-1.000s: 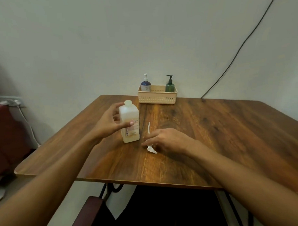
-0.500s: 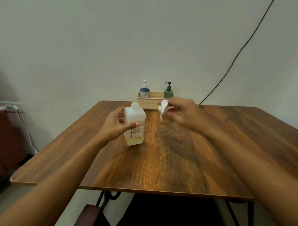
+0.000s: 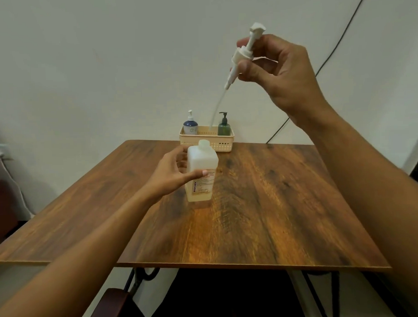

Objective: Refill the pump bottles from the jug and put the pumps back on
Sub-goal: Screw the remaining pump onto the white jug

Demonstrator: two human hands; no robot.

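A square white bottle with an orange label stands upright on the wooden table, its neck open. My left hand grips it round the side. High above, my right hand pinches a white pump at its collar, tilted, with the thin dip tube hanging down towards the basket. At the table's far edge a beige basket holds a blue pump bottle and a green pump bottle, both with pumps on.
A black cable runs down the wall at the right. A white power strip and cord sit at the left. A dark red chair edge shows below the table's front.
My right hand picked the pump up off the table and lifted it high above the bottle. My left hand kept hold of the white bottle.
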